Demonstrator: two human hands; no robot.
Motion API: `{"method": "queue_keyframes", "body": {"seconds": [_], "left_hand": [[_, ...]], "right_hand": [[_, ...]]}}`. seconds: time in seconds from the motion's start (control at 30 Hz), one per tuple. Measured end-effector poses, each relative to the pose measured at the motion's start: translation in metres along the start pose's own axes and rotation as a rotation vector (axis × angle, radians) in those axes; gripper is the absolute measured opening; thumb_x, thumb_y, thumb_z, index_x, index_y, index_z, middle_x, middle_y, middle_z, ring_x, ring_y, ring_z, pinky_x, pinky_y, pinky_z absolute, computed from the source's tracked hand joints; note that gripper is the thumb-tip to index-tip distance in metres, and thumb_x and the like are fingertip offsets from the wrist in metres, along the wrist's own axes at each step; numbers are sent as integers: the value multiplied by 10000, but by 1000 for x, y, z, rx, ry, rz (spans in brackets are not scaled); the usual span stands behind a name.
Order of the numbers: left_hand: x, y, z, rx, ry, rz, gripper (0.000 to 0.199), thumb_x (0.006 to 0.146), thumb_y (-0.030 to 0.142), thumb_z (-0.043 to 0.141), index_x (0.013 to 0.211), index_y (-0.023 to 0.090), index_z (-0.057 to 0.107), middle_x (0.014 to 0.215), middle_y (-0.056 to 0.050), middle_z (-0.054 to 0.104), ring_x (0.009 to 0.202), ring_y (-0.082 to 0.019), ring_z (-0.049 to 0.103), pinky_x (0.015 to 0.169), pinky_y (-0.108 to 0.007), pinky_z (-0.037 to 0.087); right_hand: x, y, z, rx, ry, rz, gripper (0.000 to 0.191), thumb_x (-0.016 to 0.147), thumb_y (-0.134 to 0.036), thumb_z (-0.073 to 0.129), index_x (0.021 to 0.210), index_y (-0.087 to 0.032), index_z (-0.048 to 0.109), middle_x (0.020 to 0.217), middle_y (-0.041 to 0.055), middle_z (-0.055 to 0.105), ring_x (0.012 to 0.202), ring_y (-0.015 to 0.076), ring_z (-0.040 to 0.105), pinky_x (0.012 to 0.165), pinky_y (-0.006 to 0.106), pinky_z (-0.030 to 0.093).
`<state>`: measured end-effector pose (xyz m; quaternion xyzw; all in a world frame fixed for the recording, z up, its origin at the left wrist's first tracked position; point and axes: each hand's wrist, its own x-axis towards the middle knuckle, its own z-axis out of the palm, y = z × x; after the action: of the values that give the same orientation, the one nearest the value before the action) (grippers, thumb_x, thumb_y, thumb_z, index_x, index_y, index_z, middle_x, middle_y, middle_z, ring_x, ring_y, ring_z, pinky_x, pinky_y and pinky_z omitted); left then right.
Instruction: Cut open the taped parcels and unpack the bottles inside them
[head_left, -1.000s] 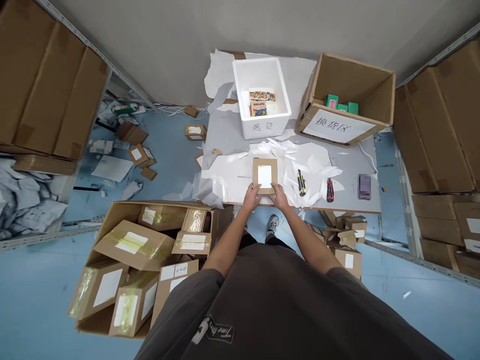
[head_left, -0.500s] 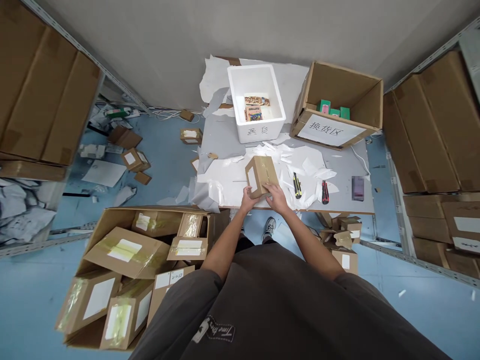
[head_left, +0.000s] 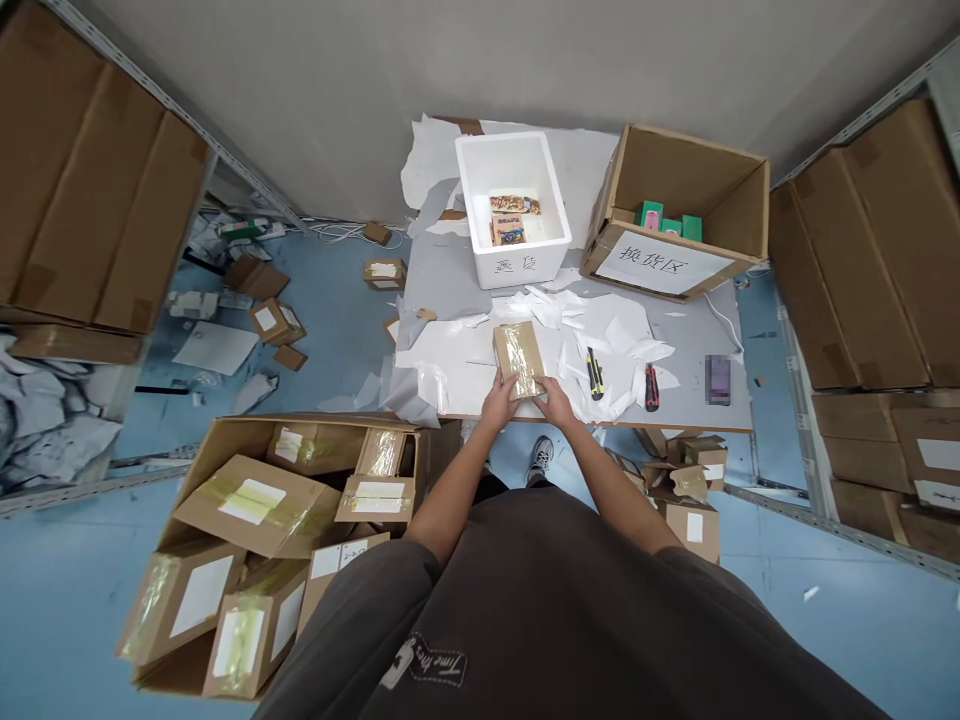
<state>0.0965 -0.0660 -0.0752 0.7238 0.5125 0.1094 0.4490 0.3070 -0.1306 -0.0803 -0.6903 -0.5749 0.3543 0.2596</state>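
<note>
A small taped cardboard box (head_left: pixel 519 352) is at the near edge of the table, its face with shiny clear tape turned up. My left hand (head_left: pixel 498 402) grips its near left corner, and my right hand (head_left: pixel 553 402) holds the near right corner. Scraps of white paper (head_left: pixel 457 345) lie around and beneath the box. To the right of my right hand lie a yellow-and-black utility knife (head_left: pixel 595 374) and a red-and-black utility knife (head_left: pixel 652 387).
A white foam bin (head_left: pixel 517 265) with packets inside and an open carton (head_left: pixel 675 272) with green boxes stand at the table's back. A phone-like, blurred object (head_left: pixel 718 380) lies right. At lower left, a large carton (head_left: pixel 161 690) holds several parcels. Loaded shelves flank both sides.
The box has been turned over in my hands: the side with the white label no longer shows, and a taped face is up. My left hand has shifted slightly lower.
</note>
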Motion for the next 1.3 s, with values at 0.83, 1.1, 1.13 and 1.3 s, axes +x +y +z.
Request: {"method": "queue_keyframes", "body": {"seconds": [0.83,1.1,1.13,1.3], "left_hand": [[24,3,-45,141,50,99,870,934,510,865,1682,212,535,1900,-199,167,1724,-470,272,1379,-635,316],[127,-28,-101,408,-202,215,1429,756,716,951,1831,178,177,1907,-173,133,1753,-427,181,1408,-584,174],[130,-30,-103,418,-227,201,1470,745,729,955,1836,172,142,1907,-174,129,1752,-422,183,1408,-571,170],[115,-25,-96,466,-183,111,1547,734,719,983,1844,171,55,1905,-172,143,1747,-413,197,1420,-522,166]], "right_hand": [[-3,40,-59,-35,207,89,673,939,-267,625,1604,-170,584,1577,195,627,1486,347,584,1285,556,475],[18,138,-106,-156,235,424,398,990,-306,653,1337,-137,749,1303,200,754,1272,372,666,1183,575,519],[23,146,-103,-153,224,454,364,988,-313,667,1296,-142,760,1254,187,762,1233,360,672,1152,565,534],[48,157,-90,-179,161,552,375,980,-269,704,1292,-61,721,1317,241,733,1134,274,640,1036,417,529]]}}
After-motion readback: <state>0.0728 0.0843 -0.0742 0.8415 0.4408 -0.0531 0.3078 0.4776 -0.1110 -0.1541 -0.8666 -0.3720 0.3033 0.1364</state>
